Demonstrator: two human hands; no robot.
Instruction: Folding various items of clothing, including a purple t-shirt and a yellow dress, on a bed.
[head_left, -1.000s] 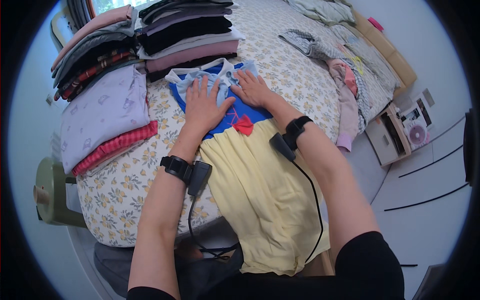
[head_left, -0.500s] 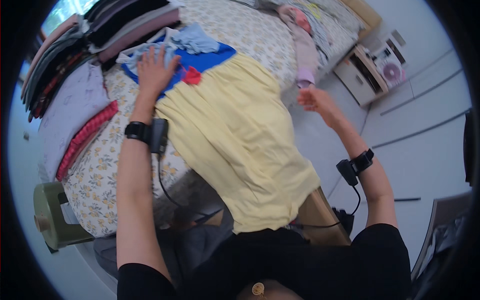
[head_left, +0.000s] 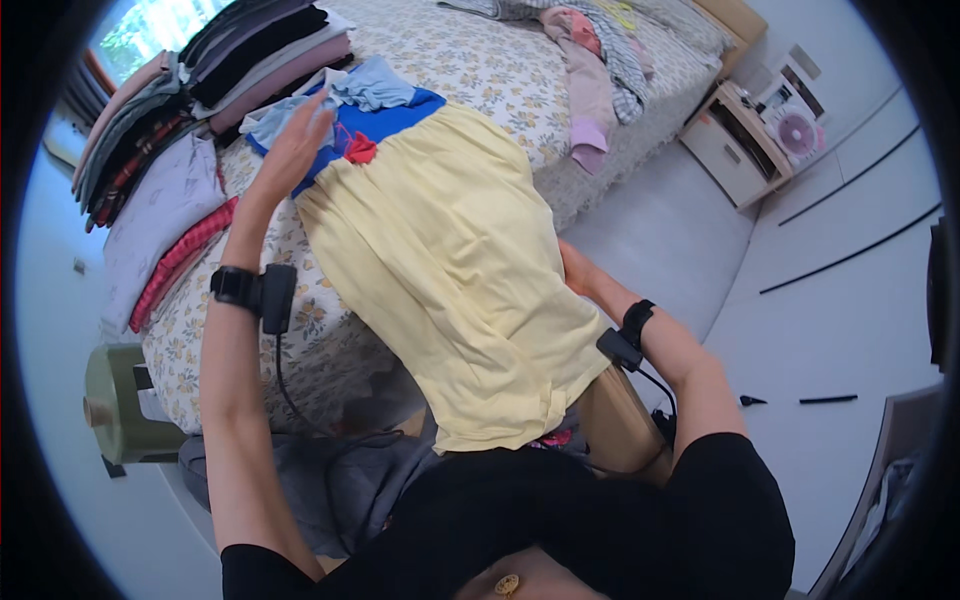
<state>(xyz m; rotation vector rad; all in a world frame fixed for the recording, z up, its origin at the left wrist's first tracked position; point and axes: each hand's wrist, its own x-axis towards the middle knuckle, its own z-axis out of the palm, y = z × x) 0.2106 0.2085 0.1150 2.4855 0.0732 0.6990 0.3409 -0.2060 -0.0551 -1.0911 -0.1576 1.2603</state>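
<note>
A dress lies across the bed and hangs over its near edge, with a pale yellow skirt (head_left: 440, 250), a blue bodice, light blue sleeves and a red bow (head_left: 360, 148). My left hand (head_left: 297, 143) is over the left side of the bodice, by the left sleeve, its fingers stretched out and holding nothing. Whether it touches the cloth, I cannot tell. At the skirt's right edge is my right hand (head_left: 573, 268), its fingers hidden behind the yellow cloth. The skirt's lower end reaches my black shirt.
Piles of folded clothes (head_left: 260, 70) stand on the floral bedspread (head_left: 480, 60) at the far left. More garments (head_left: 590, 85) lie at the far right of the bed. A green stool (head_left: 130, 405) stands at left, a bedside cabinet (head_left: 735, 150) with a pink fan (head_left: 797, 135) at right.
My left hand has lifted off the bodice with its fingers closer together. My right hand has come down and inward from beyond the bed's side to the skirt's right edge.
</note>
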